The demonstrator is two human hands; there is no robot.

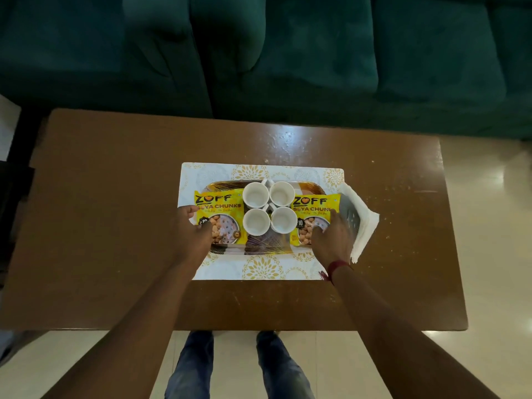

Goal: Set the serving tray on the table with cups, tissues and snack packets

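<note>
The patterned serving tray (266, 246) lies on a white and gold placemat (259, 270) in the middle of the brown table (115, 226). Several white cups (255, 194) stand close together at the tray's centre. A yellow snack packet (221, 203) lies on the tray's left side and a second packet (311, 204) on its right. White tissues (365, 226) stick out past the tray's right end, partly under a grey perforated piece (349, 214). My left hand (193, 230) grips the tray's left end, thumb on the left packet. My right hand (334, 239) grips the right end over the right packet.
A dark green sofa (288, 53) runs along the far side of the table. Pale floor tiles (495, 226) show to the right and in front, where my legs (195, 367) stand against the table's near edge. Bare table top surrounds the placemat.
</note>
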